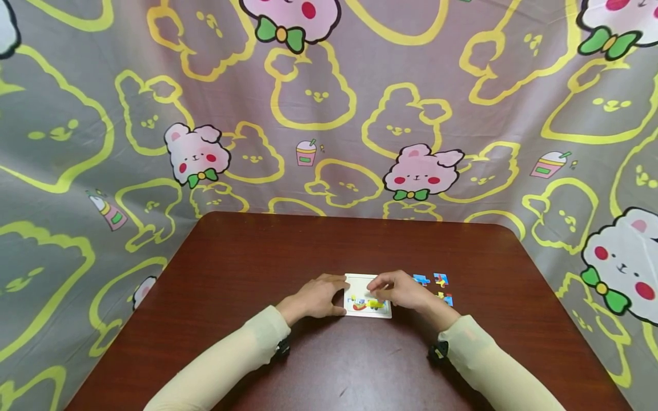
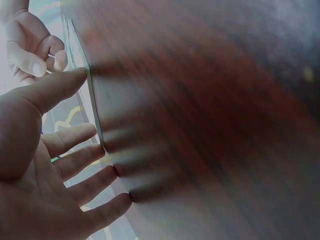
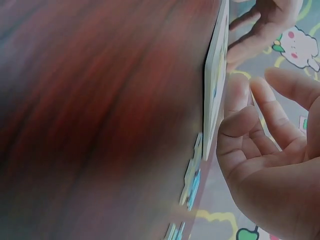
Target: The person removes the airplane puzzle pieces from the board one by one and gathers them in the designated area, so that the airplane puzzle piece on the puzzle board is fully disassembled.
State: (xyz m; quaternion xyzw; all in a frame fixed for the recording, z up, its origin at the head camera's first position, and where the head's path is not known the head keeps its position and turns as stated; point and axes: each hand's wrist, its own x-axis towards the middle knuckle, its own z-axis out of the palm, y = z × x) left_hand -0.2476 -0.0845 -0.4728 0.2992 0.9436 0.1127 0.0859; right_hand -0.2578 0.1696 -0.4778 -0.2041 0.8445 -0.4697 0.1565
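A small white puzzle board (image 1: 356,284) lies flat on the table, with coloured pieces (image 1: 377,304) along its near side and a pale upper area. My left hand (image 1: 322,295) rests at the board's left edge, thumb near the lower corner and fingers spread further up. In the left wrist view those fingers (image 2: 82,162) are nearly straight, tips at the edge and tabletop. Above the board, my right hand (image 1: 403,290) has thumb and fingertips brought together. They pinch a thin puzzle piece (image 2: 51,56), seen edge-on and mostly hidden by the fingers.
Right of the board lie loose puzzle pieces: a blue one (image 1: 421,279), a blue and red one (image 1: 440,279), and one with yellow and red (image 1: 446,298) partly behind the right wrist. A patterned curtain (image 1: 329,148) hangs behind the brown table (image 1: 267,245).
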